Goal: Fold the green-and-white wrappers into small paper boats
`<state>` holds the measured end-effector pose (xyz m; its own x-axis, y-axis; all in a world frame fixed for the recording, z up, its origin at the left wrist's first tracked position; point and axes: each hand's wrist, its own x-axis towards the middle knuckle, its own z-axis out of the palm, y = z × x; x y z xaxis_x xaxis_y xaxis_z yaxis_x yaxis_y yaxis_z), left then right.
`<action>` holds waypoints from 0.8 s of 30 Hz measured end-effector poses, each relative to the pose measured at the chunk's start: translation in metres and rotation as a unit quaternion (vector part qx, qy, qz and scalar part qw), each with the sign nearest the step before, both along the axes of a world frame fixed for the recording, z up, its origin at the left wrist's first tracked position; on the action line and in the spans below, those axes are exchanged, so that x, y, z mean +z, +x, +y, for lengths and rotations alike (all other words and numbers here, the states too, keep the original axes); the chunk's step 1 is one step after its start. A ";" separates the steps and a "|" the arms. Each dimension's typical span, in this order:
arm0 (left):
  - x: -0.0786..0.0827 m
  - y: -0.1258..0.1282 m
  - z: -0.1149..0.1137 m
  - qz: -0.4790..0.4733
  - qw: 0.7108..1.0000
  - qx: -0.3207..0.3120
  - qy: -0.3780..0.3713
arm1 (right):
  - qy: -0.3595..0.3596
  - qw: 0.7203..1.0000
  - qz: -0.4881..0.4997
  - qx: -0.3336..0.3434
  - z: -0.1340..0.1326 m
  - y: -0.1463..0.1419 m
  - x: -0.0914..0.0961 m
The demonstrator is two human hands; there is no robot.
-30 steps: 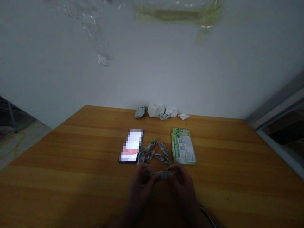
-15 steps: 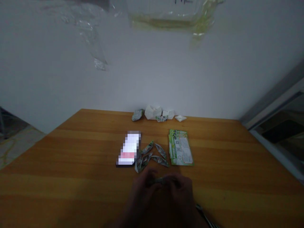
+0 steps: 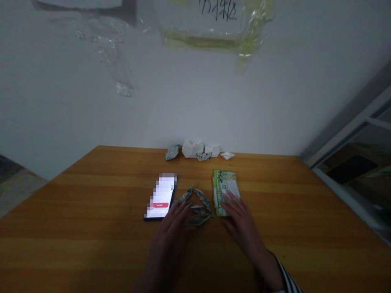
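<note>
Several small folded paper pieces (image 3: 198, 203) with a green-grey print lie in a cluster on the wooden table (image 3: 91, 211). My left hand (image 3: 174, 228) rests flat with fingers stretched out, its fingertips touching the left side of that cluster. My right hand (image 3: 240, 219) lies open too, its fingers on the near end of a stack of green printed sheets (image 3: 224, 185) just right of the cluster. A lit phone (image 3: 161, 197) lies left of the cluster, close to my left hand. Neither hand holds anything.
At the table's far edge, against the white wall, sit a few folded and crumpled papers (image 3: 195, 149). Clear plastic and a taped yellowish sheet (image 3: 210, 28) with handwriting hang on the wall. A window frame (image 3: 345, 138) runs along the right.
Both hands were pinched together on a folded paper piece near the table's front. They have parted and moved forward; that piece now lies with the cluster, and the right hand reached the green sheets.
</note>
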<state>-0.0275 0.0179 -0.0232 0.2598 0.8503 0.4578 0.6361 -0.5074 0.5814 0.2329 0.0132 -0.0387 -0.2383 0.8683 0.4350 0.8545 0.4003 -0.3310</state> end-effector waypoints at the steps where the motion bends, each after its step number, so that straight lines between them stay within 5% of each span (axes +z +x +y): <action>1: 0.002 0.002 0.000 0.008 1.000 -0.002 0.013 | -0.002 1.000 -0.010 0.003 0.001 0.000 -0.001; 7: 0.010 0.009 -0.010 0.040 0.999 -0.007 0.017 | 0.002 1.000 -0.025 0.019 0.005 0.004 -0.006; 17: -0.009 0.007 -0.005 0.050 0.998 -0.025 0.021 | -0.051 0.995 0.067 0.047 0.009 0.013 -0.003; 22: 0.001 0.015 -0.012 -0.065 0.990 -0.039 -0.121 | 0.035 0.974 0.216 -0.064 -0.003 0.003 0.007; 24: 0.007 0.022 -0.016 -0.173 0.959 -0.074 -0.214 | 0.035 0.968 0.247 -0.006 -0.015 -0.011 0.013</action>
